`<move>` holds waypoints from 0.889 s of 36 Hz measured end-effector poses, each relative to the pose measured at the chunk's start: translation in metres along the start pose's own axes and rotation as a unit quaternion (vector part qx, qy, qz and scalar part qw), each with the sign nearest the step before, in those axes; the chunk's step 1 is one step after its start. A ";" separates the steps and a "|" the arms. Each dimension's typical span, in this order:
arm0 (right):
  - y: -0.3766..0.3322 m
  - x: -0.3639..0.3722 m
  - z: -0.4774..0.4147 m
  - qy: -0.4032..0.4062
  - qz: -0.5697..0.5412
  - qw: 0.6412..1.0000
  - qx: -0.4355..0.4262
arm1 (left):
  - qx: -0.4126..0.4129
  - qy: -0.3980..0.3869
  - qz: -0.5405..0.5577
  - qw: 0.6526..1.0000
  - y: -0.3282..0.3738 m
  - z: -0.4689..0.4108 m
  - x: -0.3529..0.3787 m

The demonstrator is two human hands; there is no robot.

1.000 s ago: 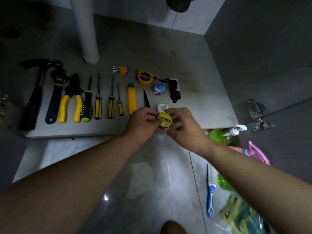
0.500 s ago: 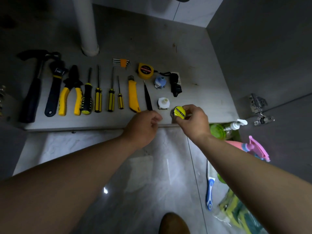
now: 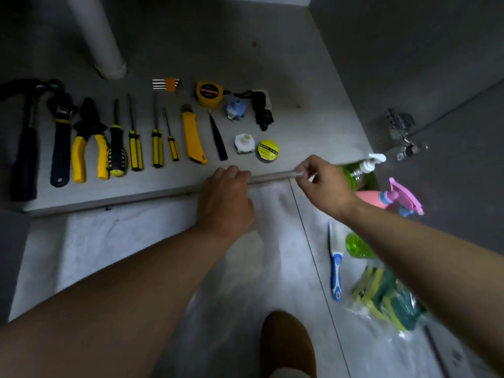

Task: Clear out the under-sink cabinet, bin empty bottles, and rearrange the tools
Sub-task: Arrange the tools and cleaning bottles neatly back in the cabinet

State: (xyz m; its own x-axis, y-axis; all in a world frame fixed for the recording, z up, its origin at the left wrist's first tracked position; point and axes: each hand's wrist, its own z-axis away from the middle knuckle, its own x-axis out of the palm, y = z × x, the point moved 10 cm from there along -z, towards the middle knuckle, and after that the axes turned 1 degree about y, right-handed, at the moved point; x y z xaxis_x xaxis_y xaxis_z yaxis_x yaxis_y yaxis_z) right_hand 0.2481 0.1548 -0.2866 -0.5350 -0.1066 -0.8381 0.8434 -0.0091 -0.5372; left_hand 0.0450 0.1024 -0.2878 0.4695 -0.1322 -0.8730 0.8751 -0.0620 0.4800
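Observation:
Tools lie in a row on the cabinet floor: hammer, wrench, pliers, several screwdrivers, a yellow utility knife and black tweezers. Behind them sit hex keys, a yellow tape measure, a blue fitting and a black item. A white cap and a yellow tape roll rest near the front edge. My left hand is curled at that edge, holding nothing. My right hand hovers just right of the roll, fingers loose and holding nothing.
A white drain pipe rises at the back left. On the tiled floor to the right are a green pump bottle, a pink spray bottle, a blue-handled brush and bagged sponges. A door hinge juts out on the right. My shoe is below.
My right hand set the yellow tape roll down beside the white cap and drew back to the right. My left hand let go of the roll and pulled back to the cabinet edge.

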 end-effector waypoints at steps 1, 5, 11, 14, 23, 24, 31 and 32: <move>0.016 -0.001 0.010 -0.018 -0.002 1.000 0.021 | 0.000 -0.012 -0.012 1.000 0.004 0.001 0.004; 0.091 0.002 0.065 -0.055 0.061 0.984 0.155 | -0.008 -0.057 -0.061 0.996 0.010 0.004 0.015; 0.163 0.038 0.151 -0.081 0.104 0.930 0.344 | 0.017 -0.111 -0.133 0.985 0.016 0.002 0.021; 0.172 0.041 0.172 -0.014 0.089 0.910 0.404 | 0.024 -0.140 -0.153 0.978 0.015 -0.001 0.024; 0.192 0.060 0.193 -0.026 0.079 0.889 0.450 | 0.017 -0.192 -0.141 0.971 0.013 -0.006 0.021; 0.191 0.060 0.192 -0.026 0.083 0.894 0.440 | 0.021 -0.194 -0.145 0.970 0.013 -0.005 0.021; 0.139 0.049 0.161 0.054 -0.054 0.949 0.304 | 0.034 -0.217 -0.174 0.960 0.016 -0.004 0.023; 0.126 0.045 0.154 0.067 -0.084 0.956 0.274 | 0.038 -0.221 -0.179 0.958 0.016 -0.004 0.022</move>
State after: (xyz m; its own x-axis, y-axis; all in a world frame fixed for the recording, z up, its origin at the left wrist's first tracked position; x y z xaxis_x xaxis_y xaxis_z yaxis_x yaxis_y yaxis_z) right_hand 0.3384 -0.0041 -0.3772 -0.6355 0.0700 -0.7689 0.6251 -0.5379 -0.5656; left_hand 0.0703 0.1029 -0.2999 0.0313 -0.4934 -0.8692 0.9520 -0.2501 0.1763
